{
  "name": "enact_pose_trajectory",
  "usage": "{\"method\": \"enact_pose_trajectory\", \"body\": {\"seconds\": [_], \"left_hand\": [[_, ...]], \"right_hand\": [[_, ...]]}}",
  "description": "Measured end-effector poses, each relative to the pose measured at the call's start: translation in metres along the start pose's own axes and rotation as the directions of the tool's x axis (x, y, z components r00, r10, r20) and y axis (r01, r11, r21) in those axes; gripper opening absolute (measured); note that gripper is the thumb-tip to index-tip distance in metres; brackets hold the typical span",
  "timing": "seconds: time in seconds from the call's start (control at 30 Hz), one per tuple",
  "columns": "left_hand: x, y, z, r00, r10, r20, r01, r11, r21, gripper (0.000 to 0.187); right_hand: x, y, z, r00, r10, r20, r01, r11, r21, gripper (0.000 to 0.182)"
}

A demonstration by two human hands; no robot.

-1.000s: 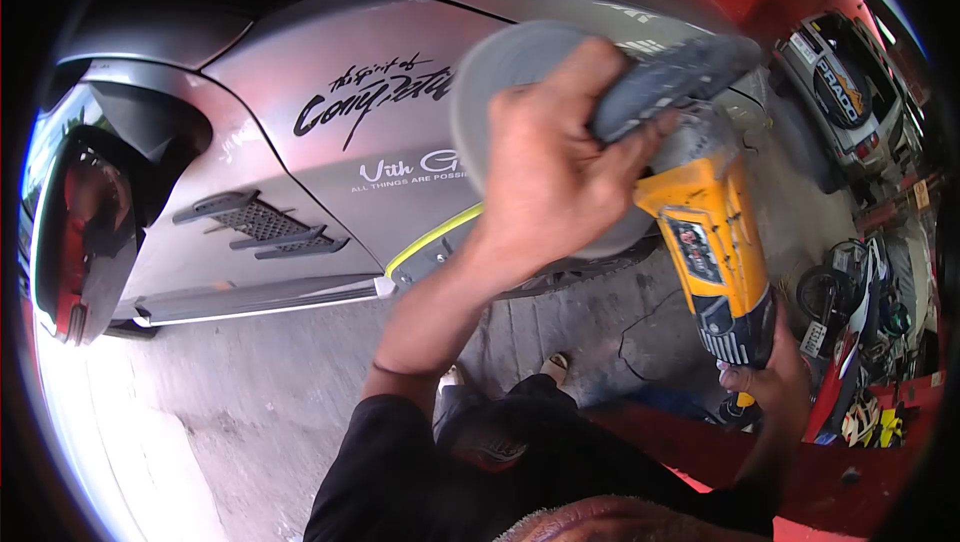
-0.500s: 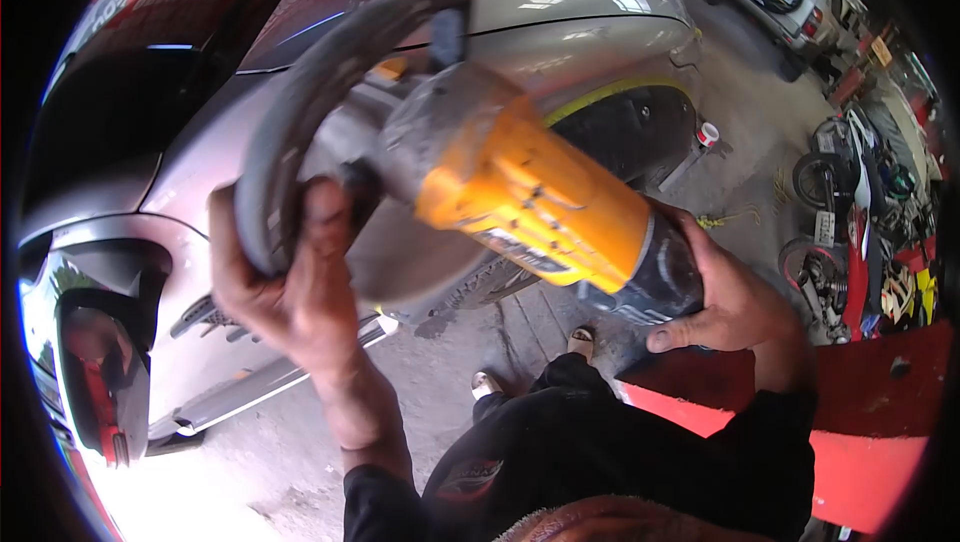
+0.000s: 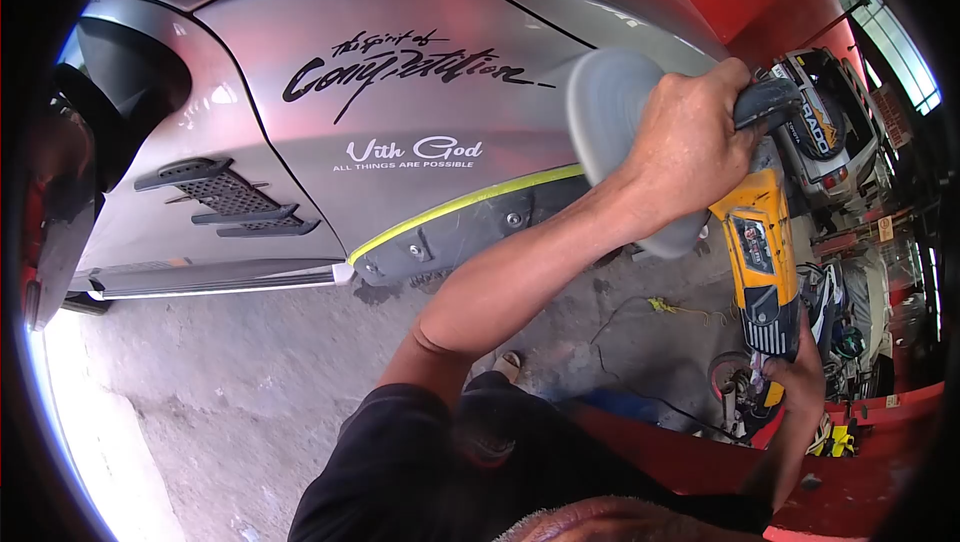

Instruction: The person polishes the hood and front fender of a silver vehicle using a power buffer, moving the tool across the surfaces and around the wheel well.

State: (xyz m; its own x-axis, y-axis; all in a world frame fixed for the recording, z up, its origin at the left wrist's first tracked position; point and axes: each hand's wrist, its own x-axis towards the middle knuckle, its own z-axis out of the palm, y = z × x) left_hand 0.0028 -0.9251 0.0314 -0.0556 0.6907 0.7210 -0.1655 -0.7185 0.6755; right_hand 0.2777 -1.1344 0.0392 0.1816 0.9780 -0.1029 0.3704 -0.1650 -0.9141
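My left hand [image 3: 695,142] is closed round the black side handle [image 3: 768,103] of a yellow and black power polisher [image 3: 757,232]. At the tool's lower end, my right hand [image 3: 803,374] wraps round its dark rear body. The round grey-white pad [image 3: 610,112] faces the silver car's panel [image 3: 400,12] near its right end; whether they touch I cannot tell. Black and white lettering marks the panel to the left of the pad. Below it runs a dark wheel-arch trim [image 3: 440,240] with a yellow-green edge.
A side mirror [image 3: 60,182] is at the far left. Behind the tool stands a vehicle with a spare-wheel cover [image 3: 822,127]. Motorcycles [image 3: 740,382] are at the right, by a red surface [image 3: 870,482]. A cable [image 3: 650,397] lies on the concrete floor.
The view has shifted along the car. The polisher has moved right and turned more upright. My left hand has gone from the pad's edge to the side handle; my right hand still holds the rear.
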Motion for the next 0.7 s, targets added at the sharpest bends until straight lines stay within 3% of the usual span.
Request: {"method": "enact_pose_trajectory", "body": {"seconds": [0.17,0.3,0.33,0.47,0.57,0.6,0.7], "left_hand": [[0.001,0.018,-0.027,0.999,0.026,-0.048,-0.024,0.999,0.032,0.014],[-0.011,0.046,-0.068,0.995,0.057,-0.086,-0.049,0.995,0.088,0.015],[-0.013,0.050,-0.074,0.986,0.130,-0.108,-0.121,0.988,0.091,0.015],[-0.022,0.073,-0.093,0.966,0.222,-0.135,-0.191,0.958,0.212,0.018],[-0.031,0.067,-0.093,0.970,0.217,-0.106,-0.201,0.969,0.140,0.021],[-0.035,0.067,-0.093,0.985,0.165,-0.048,-0.156,0.975,0.159,0.014],[-0.037,0.041,-0.075,0.991,0.134,-0.018,-0.133,0.990,0.051,0.015]], "right_hand": [[0.000,-0.020,0.017,0.996,0.037,0.080,-0.036,0.999,-0.015,0.121],[0.007,-0.034,0.037,0.981,-0.037,0.190,0.032,0.999,0.029,0.129],[0.004,-0.048,0.038,0.963,0.108,0.249,-0.108,0.994,-0.017,0.132],[0.013,-0.046,0.047,0.952,-0.019,0.304,0.026,0.999,-0.020,0.133],[0.010,-0.037,0.050,0.956,-0.035,0.292,0.041,0.999,-0.012,0.134],[0.004,-0.036,0.052,0.965,0.028,0.262,-0.022,0.999,-0.025,0.133],[-0.007,-0.014,0.053,0.986,-0.038,0.165,0.047,0.998,-0.047,0.131]]}}
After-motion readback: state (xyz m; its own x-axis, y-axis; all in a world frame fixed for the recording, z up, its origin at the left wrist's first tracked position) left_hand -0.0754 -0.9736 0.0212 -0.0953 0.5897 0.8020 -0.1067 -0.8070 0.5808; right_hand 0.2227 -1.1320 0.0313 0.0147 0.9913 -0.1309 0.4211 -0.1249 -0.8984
